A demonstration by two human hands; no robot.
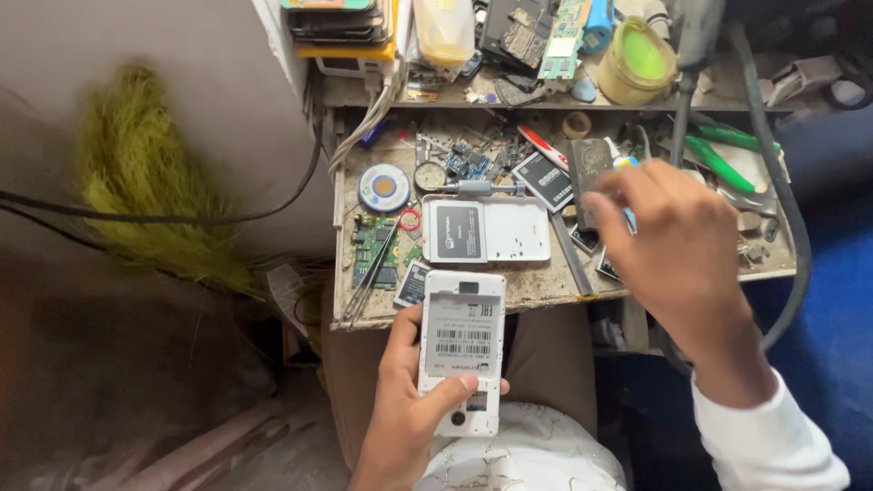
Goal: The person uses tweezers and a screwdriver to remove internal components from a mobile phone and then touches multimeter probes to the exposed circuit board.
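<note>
The surface (pixel 546 289) is a small, worn board crowded with parts, and a shelf (pixel 546 98) above it carries more boards and a yellow-green jar (pixel 639 62). A yellow broom (pixel 150 173) leans at the wall on the left side.

The right hand (pixel 677 241) is stretched over the right part of the surface, palm down, with the wrist low and the fingers pointing up and to the left toward a dark battery (pixel 589 168). Its grip is turned away from the camera, so I cannot tell if the fingers are closed on something or only touching.

The left hand (pixel 409 400) is below the surface edge, over the lap. Its grip is clamped on a white phone (pixel 462 350) with the back cover off, thumb across the lower part. The long axis of the phone runs nearly upright in the picture, top end toward the surface.

The battery lies up and to the right of the phone, well apart, and the right hand is much nearer to it. A white back cover (pixel 516 229) lies just above the phone.
</note>
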